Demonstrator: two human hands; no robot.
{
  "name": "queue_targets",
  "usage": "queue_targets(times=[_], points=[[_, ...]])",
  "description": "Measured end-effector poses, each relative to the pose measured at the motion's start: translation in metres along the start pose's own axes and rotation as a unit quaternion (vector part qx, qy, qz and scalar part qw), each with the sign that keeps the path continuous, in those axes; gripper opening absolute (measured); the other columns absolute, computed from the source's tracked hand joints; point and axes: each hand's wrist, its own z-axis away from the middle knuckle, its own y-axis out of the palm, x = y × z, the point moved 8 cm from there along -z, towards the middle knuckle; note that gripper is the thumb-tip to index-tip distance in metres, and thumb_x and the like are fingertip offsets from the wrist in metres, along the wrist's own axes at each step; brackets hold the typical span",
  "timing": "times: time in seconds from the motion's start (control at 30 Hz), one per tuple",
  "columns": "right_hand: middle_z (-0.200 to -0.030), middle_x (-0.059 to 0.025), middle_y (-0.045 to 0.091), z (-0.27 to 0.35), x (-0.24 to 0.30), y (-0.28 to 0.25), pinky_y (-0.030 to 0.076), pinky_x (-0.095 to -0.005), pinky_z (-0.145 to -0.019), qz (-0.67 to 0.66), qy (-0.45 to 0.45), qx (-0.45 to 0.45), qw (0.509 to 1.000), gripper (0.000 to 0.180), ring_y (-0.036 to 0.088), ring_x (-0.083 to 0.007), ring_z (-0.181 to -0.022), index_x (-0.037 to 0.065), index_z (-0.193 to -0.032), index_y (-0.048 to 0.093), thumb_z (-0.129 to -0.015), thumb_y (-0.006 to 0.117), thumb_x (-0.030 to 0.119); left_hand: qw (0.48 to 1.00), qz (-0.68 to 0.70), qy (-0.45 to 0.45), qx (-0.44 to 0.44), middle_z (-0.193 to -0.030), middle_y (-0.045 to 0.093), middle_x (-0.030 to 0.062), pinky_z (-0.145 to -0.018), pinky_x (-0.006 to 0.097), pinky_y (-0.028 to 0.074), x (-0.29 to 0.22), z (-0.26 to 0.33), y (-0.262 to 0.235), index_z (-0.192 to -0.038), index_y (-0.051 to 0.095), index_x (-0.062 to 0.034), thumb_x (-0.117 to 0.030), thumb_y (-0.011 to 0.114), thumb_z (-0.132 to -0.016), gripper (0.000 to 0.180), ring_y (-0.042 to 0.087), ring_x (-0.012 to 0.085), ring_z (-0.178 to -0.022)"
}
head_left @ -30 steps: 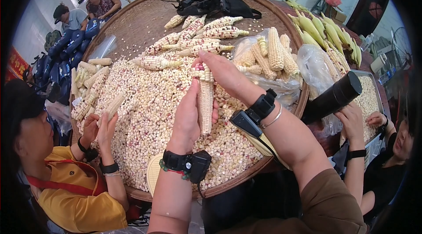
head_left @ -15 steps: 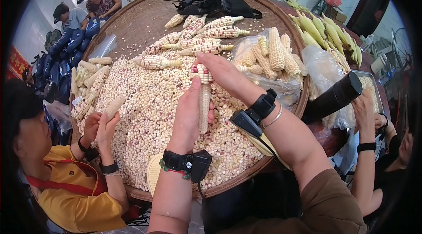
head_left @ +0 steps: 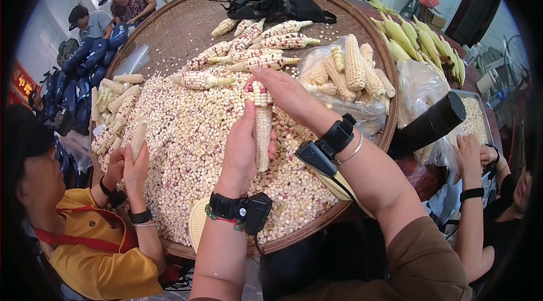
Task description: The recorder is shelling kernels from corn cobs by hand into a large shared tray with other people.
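An ear of corn [head_left: 262,137] stands upright between my hands over the heap of kernels. Its lower part is a stripped, pale cob; a band of white and red kernels remains around the top. My left hand [head_left: 240,141] wraps the cob from the left, thumb pointing up along it and fingertips showing on the far side. My right hand [head_left: 281,91] is closed over the ear's top end, its thumb and palm against the kernels; some of its fingers are hidden. Loose corn kernels [head_left: 192,154] lie all around beneath.
A round woven tray [head_left: 169,21] carries several speckled ears [head_left: 266,62], a bag of stripped cobs [head_left: 355,63] and a black bag with cables [head_left: 283,6]. A black cylinder [head_left: 430,123] leans at the right rim. A co-worker's hands [head_left: 133,168] hold a cob at left; another person's hand [head_left: 468,157] is at right.
Fewer red kernels show on my ear, and my hands have barely moved. The left co-worker's cob has tilted more upright. The right person's hand has lowered away from the black cylinder.
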Motion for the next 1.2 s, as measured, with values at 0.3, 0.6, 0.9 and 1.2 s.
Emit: queue_targets(times=[0.3,0.6,0.9,1.2], points=[[-0.105,-0.0071,0.062,-0.004,-0.006,-0.003,0.041,-0.0275,-0.09,-0.021,0.007,-0.001,1.0,0.041,0.052,-0.012,-0.096,0.0,-0.107,0.061,-0.102,0.043,0.036,0.999,0.029,0.0,0.024,-0.073,0.06,0.0071,-0.048,0.027,0.046,0.004,-0.003,0.005,-0.107,0.054,-0.0049,-0.052,0.033,-0.101,0.052,0.055,0.015,-0.053],[-0.108,-0.0072,0.062,-0.011,-0.011,-0.004,0.04,-0.028,-0.093,0.099,-0.043,0.016,0.994,0.043,0.052,-0.0122,-0.101,-0.002,-0.113,0.059,-0.103,0.042,0.036,0.995,-0.079,0.005,-0.057,-0.065,0.058,0.0054,-0.042,0.026,0.046,-0.002,-0.002,-0.004,-0.095,0.056,-0.0056,-0.055,0.039,-0.098,0.052,0.055,0.0133,-0.046],[-0.11,-0.0052,0.062,-0.005,-0.007,0.002,0.038,-0.027,-0.097,0.0,0.0,0.023,1.0,0.039,0.051,-0.012,-0.104,0.0,-0.107,0.064,-0.102,0.045,0.034,0.998,-0.045,0.013,-0.03,-0.065,0.059,0.0048,-0.042,0.026,0.045,-0.004,0.001,-0.003,-0.096,0.057,-0.0049,-0.055,0.04,-0.098,0.053,0.053,0.0121,-0.046],[-0.105,-0.0067,0.061,-0.008,-0.007,-0.002,0.035,-0.0276,-0.098,-0.004,-0.031,0.021,0.999,0.042,0.05,-0.0142,-0.103,0.001,-0.098,0.066,-0.102,0.043,0.035,1.0,-0.001,0.011,-0.003,-0.07,0.06,0.0067,-0.046,0.027,0.046,0.001,-0.002,0.0,-0.101,0.056,-0.0037,-0.049,0.036,-0.101,0.05,0.055,0.0138,-0.051]])
